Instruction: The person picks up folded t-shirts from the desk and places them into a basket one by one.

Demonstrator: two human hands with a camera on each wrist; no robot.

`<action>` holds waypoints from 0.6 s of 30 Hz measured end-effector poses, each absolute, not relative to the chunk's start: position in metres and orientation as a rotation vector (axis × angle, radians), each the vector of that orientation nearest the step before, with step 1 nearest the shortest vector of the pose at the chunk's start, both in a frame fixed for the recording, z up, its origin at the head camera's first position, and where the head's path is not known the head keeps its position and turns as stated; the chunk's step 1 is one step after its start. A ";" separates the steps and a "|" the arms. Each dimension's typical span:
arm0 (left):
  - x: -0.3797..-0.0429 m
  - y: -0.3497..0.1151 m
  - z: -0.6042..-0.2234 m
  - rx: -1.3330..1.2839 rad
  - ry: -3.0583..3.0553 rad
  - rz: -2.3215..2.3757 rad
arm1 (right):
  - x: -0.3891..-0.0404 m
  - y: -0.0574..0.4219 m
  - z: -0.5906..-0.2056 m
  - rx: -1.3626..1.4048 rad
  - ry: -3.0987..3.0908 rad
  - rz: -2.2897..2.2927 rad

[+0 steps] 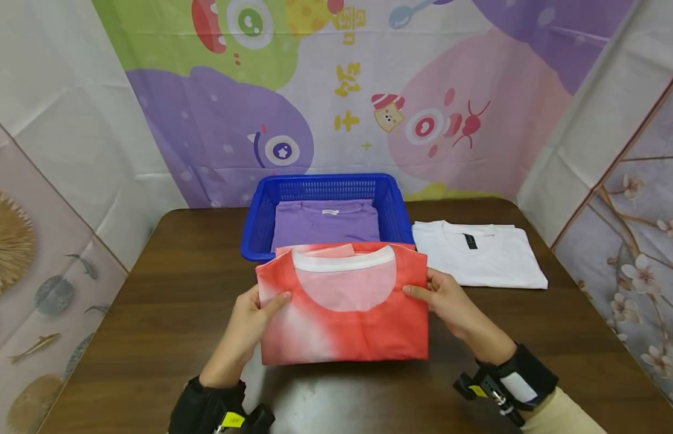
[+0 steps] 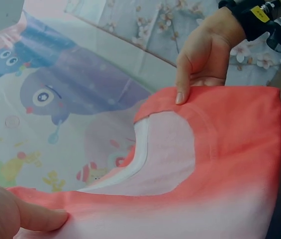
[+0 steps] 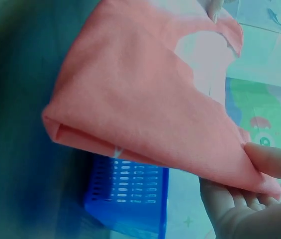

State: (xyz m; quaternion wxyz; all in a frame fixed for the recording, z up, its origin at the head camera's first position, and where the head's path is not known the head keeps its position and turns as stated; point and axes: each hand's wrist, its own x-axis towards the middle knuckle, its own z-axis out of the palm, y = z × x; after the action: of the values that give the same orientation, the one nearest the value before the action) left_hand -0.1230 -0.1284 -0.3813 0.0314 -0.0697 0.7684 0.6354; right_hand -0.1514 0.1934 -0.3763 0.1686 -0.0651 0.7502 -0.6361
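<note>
The left hand point(image 1: 249, 322) and right hand point(image 1: 450, 304), apart, pinch opposite sides of the folded red-and-white shirt point(image 1: 363, 337) raised between them: seemingly a carrying step; the next move calls for level grips. Past the right hand lies a white shirt point(image 1: 477, 265); beyond both, a blue basket point(image 1: 252, 232) holds a purple shirt point(image 1: 325, 228).

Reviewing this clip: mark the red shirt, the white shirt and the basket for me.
Red shirt point(image 1: 347, 331): head view, front panel below the neckline.
White shirt point(image 1: 483, 259): head view, folded front below the neck label.
Basket point(image 1: 397, 212): head view, right side wall.
</note>
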 end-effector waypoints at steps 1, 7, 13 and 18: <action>-0.125 -0.129 -0.380 -0.206 2.369 1.959 | -0.152 0.193 -0.375 -0.186 2.136 -1.813; -0.135 -0.129 -0.372 -0.182 2.381 1.973 | -0.159 0.190 -0.368 -0.182 2.158 -1.839; -0.145 -0.132 -0.361 -0.161 2.425 1.943 | -0.169 0.185 -0.357 -0.149 2.201 -1.854; -0.155 -0.134 -0.352 -0.141 2.451 1.958 | -0.179 0.181 -0.345 -0.146 2.238 -1.859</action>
State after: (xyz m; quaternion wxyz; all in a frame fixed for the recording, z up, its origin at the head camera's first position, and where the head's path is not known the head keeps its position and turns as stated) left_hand -0.1550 -0.1344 -0.3518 0.0009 -0.0450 0.7805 0.6236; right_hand -0.1795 0.1811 -0.3455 0.1142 -0.0497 0.7633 -0.6340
